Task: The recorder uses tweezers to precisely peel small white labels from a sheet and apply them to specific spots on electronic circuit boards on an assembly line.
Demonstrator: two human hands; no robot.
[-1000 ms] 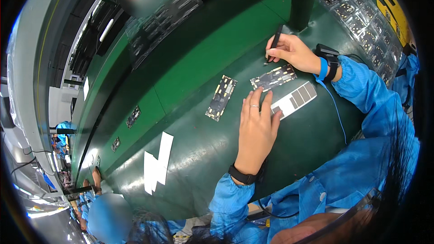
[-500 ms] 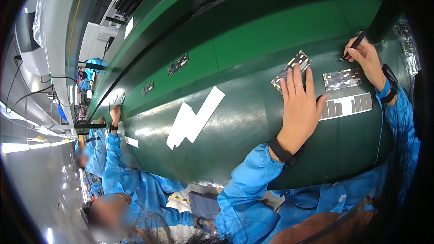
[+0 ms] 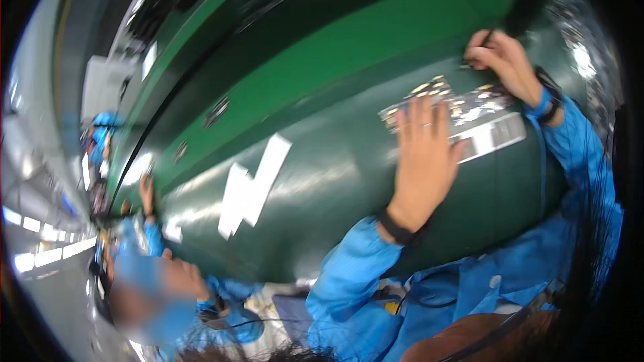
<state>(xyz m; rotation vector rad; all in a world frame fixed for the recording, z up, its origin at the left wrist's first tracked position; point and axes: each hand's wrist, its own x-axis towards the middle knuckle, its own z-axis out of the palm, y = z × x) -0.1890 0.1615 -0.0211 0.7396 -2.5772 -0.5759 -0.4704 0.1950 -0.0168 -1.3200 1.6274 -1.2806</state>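
Observation:
My left hand lies with fingers stretched over a dark circuit board, hiding its lower part. Past its right side a second circuit board rests on the green mat, blurred by motion. Below that board is a white label sheet with grey rectangles, partly behind my left thumb. Above the second board, my right hand is closed round a slim black pen-like tool; its tip points down to the left, and its exact kind is unclear.
White paper strips lie on the green mat left of my hands. Farther left are two small boards, one circuit board nearer. Shiny clear plastic is at the far right. A co-worker's hand reaches over the mat's left end.
The whole view has swung and blurred, so the mat and its contents sit farther left. My hands keep about the same places over the boards. The co-worker's head has turned, with a hand near it.

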